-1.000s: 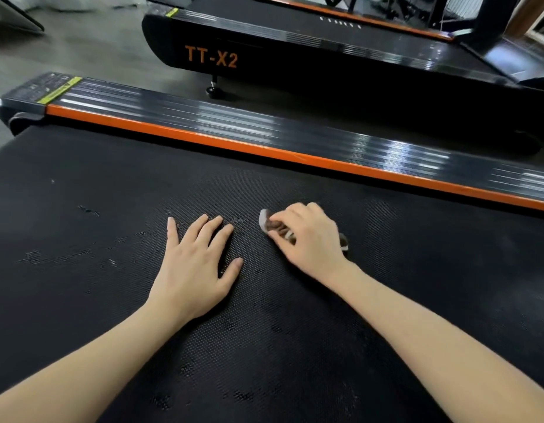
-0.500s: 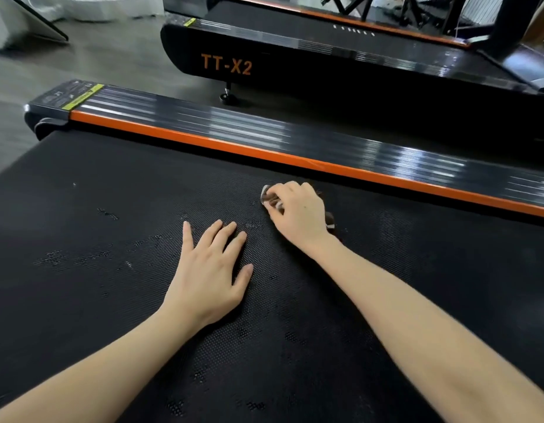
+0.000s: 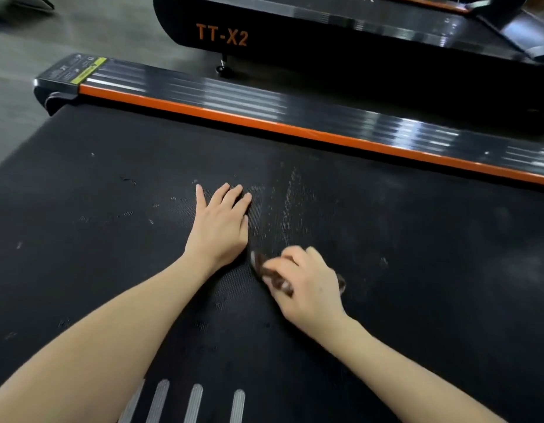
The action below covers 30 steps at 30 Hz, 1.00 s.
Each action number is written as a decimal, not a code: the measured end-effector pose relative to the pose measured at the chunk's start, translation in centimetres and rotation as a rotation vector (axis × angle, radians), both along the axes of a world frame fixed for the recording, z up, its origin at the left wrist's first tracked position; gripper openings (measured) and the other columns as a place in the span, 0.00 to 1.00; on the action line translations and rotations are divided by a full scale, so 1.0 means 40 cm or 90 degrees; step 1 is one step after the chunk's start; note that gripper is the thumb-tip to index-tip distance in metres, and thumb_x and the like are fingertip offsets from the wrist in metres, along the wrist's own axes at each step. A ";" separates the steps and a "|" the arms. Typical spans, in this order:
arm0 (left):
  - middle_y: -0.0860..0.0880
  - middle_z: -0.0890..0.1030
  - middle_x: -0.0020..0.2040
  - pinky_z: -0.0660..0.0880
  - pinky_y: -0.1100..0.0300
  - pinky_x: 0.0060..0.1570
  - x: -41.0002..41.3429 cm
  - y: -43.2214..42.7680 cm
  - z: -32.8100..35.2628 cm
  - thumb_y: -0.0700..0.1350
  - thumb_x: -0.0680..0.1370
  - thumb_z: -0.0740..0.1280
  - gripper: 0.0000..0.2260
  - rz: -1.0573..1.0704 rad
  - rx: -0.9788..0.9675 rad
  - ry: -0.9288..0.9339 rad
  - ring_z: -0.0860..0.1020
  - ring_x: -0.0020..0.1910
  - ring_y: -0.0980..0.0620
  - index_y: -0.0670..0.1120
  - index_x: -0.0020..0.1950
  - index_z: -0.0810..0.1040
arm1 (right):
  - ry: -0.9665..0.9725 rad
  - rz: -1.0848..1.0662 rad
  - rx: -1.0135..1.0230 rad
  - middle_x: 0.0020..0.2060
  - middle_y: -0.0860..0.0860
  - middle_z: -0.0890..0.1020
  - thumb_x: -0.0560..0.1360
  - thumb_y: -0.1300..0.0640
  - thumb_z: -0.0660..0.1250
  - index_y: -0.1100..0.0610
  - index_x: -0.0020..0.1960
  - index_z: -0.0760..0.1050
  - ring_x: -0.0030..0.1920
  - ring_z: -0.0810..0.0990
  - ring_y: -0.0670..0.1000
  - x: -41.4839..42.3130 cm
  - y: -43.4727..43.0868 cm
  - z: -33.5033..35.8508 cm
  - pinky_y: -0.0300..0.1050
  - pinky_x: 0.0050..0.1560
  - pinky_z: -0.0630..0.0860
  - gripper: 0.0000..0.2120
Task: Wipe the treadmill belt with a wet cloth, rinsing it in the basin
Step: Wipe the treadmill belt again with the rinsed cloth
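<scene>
While the black treadmill belt (image 3: 112,270) fills most of the view, a second treadmill (image 3: 325,41) marked TT-X2 stands beyond it at 12 o'clock on the grey floor (image 3: 81,32). Between the two, a ribbed grey side rail (image 3: 264,99) with an orange stripe (image 3: 295,126) borders the belt's far edge, running from 10 o'clock down to 3 o'clock. The left hand (image 3: 220,227) lies palm down on the belt near the middle, its fingers straight and mostly close together, pointing toward 12 o'clock. The right hand (image 3: 307,285), at 4 o'clock from the left hand and just beside its wrist, is motion-blurred; its fingers are curled round a crumpled brown-and-white cloth (image 3: 269,271) held against the belt. The cloth pokes out on the hand's 10 o'clock side. A band of glinting wet streaks (image 3: 282,209) runs from the cloth toward 12 o'clock, ending short of the orange stripe. Four pale stripes (image 3: 197,401) mark the belt at 6 o'clock.
</scene>
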<state>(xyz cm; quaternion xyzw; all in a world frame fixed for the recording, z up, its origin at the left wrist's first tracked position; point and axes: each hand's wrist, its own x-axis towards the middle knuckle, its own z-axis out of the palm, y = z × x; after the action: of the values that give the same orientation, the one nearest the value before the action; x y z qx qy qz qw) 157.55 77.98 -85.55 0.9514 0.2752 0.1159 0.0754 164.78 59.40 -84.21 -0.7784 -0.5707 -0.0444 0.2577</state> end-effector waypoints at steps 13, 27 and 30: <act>0.45 0.74 0.68 0.48 0.41 0.73 -0.037 -0.025 0.052 0.43 0.79 0.54 0.19 -0.055 -0.051 -0.103 0.66 0.70 0.43 0.45 0.67 0.75 | -0.012 -0.153 -0.016 0.41 0.52 0.76 0.72 0.50 0.63 0.53 0.45 0.79 0.41 0.73 0.57 -0.131 -0.060 0.006 0.46 0.31 0.73 0.09; 0.40 0.70 0.70 0.46 0.36 0.70 -0.549 -0.085 0.041 0.54 0.79 0.50 0.24 -0.085 0.056 0.087 0.63 0.70 0.36 0.48 0.70 0.72 | 0.034 -0.195 -0.086 0.45 0.50 0.75 0.73 0.46 0.59 0.52 0.46 0.79 0.44 0.73 0.53 -0.269 -0.385 0.040 0.47 0.34 0.75 0.14; 0.39 0.69 0.71 0.46 0.36 0.70 -0.548 -0.086 0.018 0.55 0.79 0.49 0.25 -0.072 0.038 0.093 0.62 0.71 0.36 0.48 0.71 0.70 | 0.080 -0.086 -0.102 0.45 0.50 0.75 0.73 0.44 0.59 0.50 0.46 0.78 0.45 0.73 0.54 -0.365 -0.277 0.035 0.47 0.37 0.74 0.13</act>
<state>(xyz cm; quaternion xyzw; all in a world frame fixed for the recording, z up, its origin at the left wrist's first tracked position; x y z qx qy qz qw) 135.63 74.53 -84.82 0.9732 0.2219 0.0502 0.0332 150.17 48.34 -82.82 -0.8344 -0.5012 0.0330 0.2268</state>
